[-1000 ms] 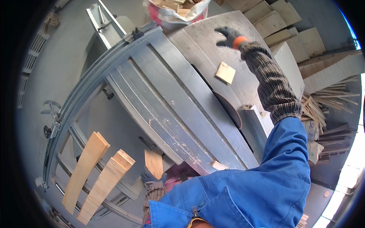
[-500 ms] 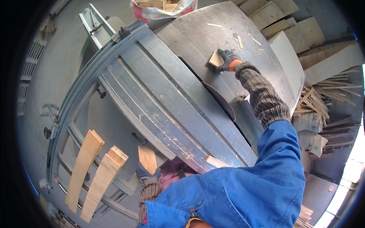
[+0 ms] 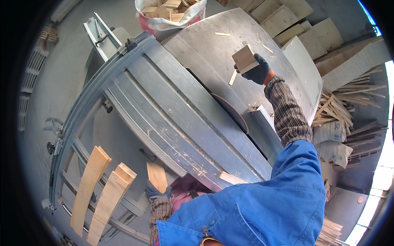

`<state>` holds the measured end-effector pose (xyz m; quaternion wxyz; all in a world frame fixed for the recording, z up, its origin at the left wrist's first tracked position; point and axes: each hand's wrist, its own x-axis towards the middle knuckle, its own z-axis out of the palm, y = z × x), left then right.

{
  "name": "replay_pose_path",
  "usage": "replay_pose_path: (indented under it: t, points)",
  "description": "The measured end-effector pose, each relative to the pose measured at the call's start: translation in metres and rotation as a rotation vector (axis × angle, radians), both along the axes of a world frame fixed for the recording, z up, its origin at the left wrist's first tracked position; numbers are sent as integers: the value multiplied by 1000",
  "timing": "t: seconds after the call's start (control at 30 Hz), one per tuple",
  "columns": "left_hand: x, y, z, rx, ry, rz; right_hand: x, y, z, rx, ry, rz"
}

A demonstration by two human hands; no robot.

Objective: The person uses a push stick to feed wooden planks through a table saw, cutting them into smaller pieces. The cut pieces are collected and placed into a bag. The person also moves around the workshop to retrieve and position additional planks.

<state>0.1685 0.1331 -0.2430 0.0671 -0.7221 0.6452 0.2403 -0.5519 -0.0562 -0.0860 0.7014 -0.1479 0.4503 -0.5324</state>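
My right hand (image 3: 258, 70), in a dark glove with an orange cuff, grips a small squarish wood block (image 3: 245, 60) held over the far part of the grey metal saw table (image 3: 205, 45). My left hand (image 3: 158, 192), in a grey glove low in the picture, is closed around the lower end of a short wooden board (image 3: 156, 175) beside the sliding table's near edge. Between the two hands, the round saw blade (image 3: 230, 110) stands up from a slot in the table. A small wood piece (image 3: 232, 178) lies on the sliding table close to my body.
Several long boards (image 3: 107, 201) rest on the metal frame at the left. A white and red sack (image 3: 170, 18) of offcuts stands beyond the table. Thin wood strips (image 3: 232, 78) lie on the table top. Plywood sheets (image 3: 283, 20) and bundled sticks (image 3: 334, 110) fill the right side.
My right hand has lifted the wood block off the table and tilted it, so its broad face shows. My left hand still holds the board in about the same place.
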Motion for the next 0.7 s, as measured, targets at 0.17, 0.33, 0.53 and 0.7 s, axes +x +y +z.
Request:
replay_pose_path:
  t: [0.17, 0.33, 0.53, 0.7]
  points:
    - [13, -1, -14, -29, 14, -107, 8, -32, 3, -2, -40, 95]
    - [7, -4, -3, -31, 73, -95, 40, -153, 28, 225, 359, -212]
    - [3, -11, 6, -29, 103, -97, 62, -245, 99, -66, 635, -89]
    - [5, -4, 11, -34, 133, -71, 52, -209, 65, -40, 474, -207]
